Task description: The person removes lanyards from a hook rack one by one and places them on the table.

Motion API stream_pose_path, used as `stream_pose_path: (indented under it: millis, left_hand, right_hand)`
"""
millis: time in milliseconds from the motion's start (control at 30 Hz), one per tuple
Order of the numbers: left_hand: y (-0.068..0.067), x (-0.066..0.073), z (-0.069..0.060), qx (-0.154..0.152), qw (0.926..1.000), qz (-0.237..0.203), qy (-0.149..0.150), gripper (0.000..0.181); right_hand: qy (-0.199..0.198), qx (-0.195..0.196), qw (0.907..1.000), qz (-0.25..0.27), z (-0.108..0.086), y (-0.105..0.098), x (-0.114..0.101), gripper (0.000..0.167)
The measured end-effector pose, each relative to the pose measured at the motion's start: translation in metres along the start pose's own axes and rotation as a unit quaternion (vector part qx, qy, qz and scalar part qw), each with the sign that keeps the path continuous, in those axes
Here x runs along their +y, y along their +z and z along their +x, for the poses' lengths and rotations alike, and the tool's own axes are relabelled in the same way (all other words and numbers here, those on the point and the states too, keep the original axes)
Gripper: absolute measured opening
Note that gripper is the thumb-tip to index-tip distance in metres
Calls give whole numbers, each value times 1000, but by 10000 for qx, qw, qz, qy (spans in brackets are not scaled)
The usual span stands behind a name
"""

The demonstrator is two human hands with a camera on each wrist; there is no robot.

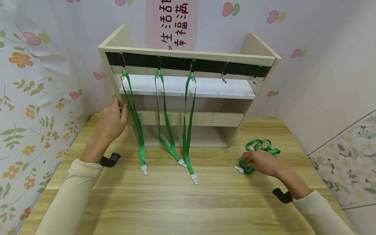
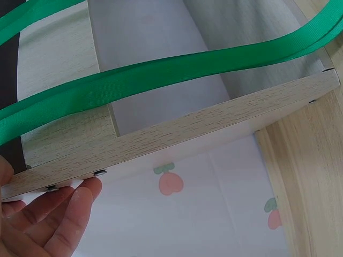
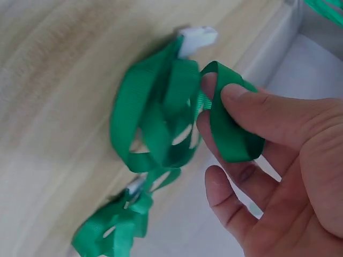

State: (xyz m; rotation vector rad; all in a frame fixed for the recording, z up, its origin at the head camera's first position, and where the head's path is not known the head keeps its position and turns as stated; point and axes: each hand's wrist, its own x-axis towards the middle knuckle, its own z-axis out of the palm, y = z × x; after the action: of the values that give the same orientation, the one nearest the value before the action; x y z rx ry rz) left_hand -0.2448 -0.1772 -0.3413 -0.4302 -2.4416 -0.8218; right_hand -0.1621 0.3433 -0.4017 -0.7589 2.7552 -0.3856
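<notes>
At the rack's left side, my left hand point(image 1: 113, 119) grips the edge of the pale wooden side panel point(image 2: 177, 131), thumb on one face and fingers on the other. Over at the right, my right hand point(image 1: 265, 161) pinches a loop of a coiled green lanyard point(image 3: 155, 112) between thumb and fingers. That lanyard's white clip point(image 3: 198, 41) lies on the table. A second bundled green lanyard point(image 3: 110, 227) lies beside it. Three green lanyards hang from the rack's hooks: one at the left point(image 1: 138, 124), one in the middle point(image 1: 167, 130) and one farther right point(image 1: 188, 140).
The wooden rack point(image 1: 191, 119) stands at the back of the wooden table point(image 1: 188, 209). Two bare metal hooks point(image 1: 224, 73) are at the right of its black strip point(image 1: 176, 65). A patterned cloth point(image 1: 58, 65) hangs behind and to the left.
</notes>
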Motion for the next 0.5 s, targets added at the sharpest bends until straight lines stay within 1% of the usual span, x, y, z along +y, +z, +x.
stream_pose_path:
  millis: [67, 200, 333, 400, 500]
  left_hand:
    - [0, 0, 0, -3, 10000, -2, -6, 27]
    - [-1, 0, 0, -26, 10000, -3, 3, 27]
    - [-1, 0, 0, -33, 10000, -16, 33, 28]
    - [-1, 0, 0, -28, 10000, -20, 41, 28]
    - [-1, 0, 0, -25, 10000, -21, 46, 28]
  right_hand:
    - [-57, 49, 9999, -75, 0, 4, 2, 15]
    - [-127, 229, 9989, -382, -1, 11, 5, 18]
    - [-40, 283, 9975, -639, -2, 15, 8, 20]
    - [18, 248, 9976, -646, -2, 15, 10, 21]
    - [90, 170, 9985, -517, -1, 14, 13, 22]
